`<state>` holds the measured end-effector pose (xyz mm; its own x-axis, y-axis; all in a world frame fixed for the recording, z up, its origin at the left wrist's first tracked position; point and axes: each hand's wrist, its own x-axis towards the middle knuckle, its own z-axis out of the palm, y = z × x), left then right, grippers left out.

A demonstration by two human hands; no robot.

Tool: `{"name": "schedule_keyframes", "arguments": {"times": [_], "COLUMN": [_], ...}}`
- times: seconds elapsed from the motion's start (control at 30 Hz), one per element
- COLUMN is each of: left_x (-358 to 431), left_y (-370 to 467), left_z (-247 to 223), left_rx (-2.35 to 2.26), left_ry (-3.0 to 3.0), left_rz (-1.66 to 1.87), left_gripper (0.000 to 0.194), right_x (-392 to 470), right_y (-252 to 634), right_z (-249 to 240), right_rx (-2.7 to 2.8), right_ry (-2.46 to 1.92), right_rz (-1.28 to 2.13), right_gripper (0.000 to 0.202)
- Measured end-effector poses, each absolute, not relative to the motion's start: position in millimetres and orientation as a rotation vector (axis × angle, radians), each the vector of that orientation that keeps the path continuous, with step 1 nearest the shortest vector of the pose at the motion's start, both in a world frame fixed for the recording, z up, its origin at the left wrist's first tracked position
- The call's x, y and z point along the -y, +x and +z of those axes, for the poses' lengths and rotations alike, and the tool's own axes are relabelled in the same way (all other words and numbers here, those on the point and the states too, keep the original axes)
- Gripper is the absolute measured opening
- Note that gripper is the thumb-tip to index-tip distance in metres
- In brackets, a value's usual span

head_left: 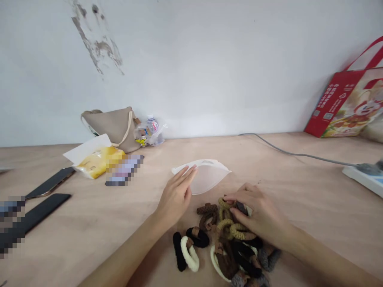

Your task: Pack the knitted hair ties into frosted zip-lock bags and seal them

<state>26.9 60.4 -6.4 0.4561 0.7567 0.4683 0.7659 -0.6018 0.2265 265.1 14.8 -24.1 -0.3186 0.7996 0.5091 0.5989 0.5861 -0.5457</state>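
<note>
A translucent white pouch (209,178) lies on the table with its top edge bulging a little. My left hand (174,197) rests at its left side, fingers stretched out flat against it. Nearer to me is a heap of thick fabric hair ties in tan, brown, black, cream and grey. My right hand (259,207) is closed over the heap's far right side, thumb and fingers pinching a tan hair tie (225,203); its palm hides part of the pile. Left of the heap, a cream hair tie (190,254) lies beside a black hair tie (178,252).
On the left are a yellow tissue pack (103,161), phones and a dark flat case (44,213). A beige bag (112,123) and a plastic bag with a bottle (152,129) stand by the wall. At right are a red shopping bag (329,103), a grey cable (293,154) and a power strip (363,181).
</note>
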Motion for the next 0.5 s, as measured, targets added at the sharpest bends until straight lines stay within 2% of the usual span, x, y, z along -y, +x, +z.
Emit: {"name": "schedule_keyframes", "arguments": {"times": [0.27,0.5], "left_x": [-48.9,-46.7], "left_y": [33.5,30.1], "left_z": [-1.8,-1.8], "left_rx": [1.456,1.465], "left_ry": [-2.715,-2.723], "left_rz": [-0.631,-0.608], "left_gripper": [0.059,0.064], "right_x": [-18.7,17.0], "right_y": [258.3,273.9], "right_z": [-5.4,1.9], "right_rx": [2.083,2.472], "right_ry": [-0.911,-1.047], "right_rz": [0.166,0.363], "right_gripper": [0.020,0.008]}}
